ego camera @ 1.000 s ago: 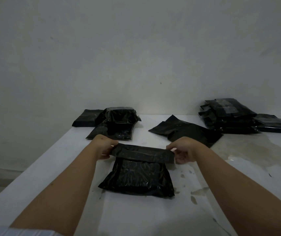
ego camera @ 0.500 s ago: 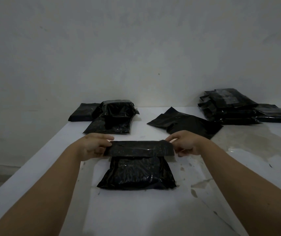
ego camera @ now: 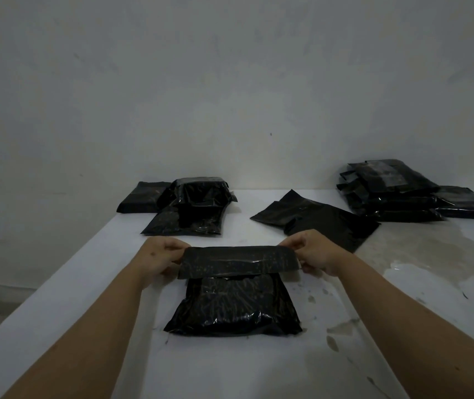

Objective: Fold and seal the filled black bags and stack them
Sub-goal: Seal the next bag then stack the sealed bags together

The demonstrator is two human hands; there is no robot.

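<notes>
Your left hand and right hand pinch the flap ends, fingers curled, filled black bag mid-frame on tabletop; uneven pull likely skews the fold, seal sticks crooked

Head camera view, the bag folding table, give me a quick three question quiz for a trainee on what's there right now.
1. True or false: both hands pinch the flap of the near bag.
2. Where is the tall stack of bags? A) far right B) far left C) in front of the near bag
3. Fill in: the table shows a wet stain on its ____ side.

Key
1. True: left hand and right hand each hold one end.
2. A
3. right
</notes>
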